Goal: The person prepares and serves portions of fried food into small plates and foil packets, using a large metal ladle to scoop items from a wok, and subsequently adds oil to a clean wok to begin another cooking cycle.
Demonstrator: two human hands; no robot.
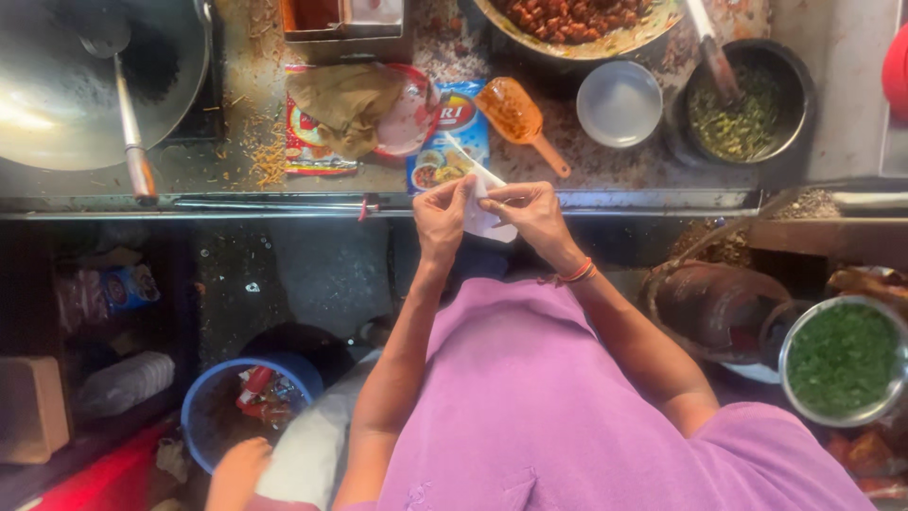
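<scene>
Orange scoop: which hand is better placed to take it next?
Probably the right hand: the scoop lies just beyond it, its handle pointing toward it. The left hand is farther off. Both pinch the paper.

**One head camera, looking straight down**

A single view, worn on the person's head, faces steeply downward over the purple-shirted chest and forearms. The grimy metal surface [605, 170] fills the upper third of the frame, its front edge running level across. Below that edge the view drops to the dark floor, where a round blue plastic bucket [248, 409] stands. The hands sit close, near centre. The shadowed lower left is perhaps shelving.
</scene>
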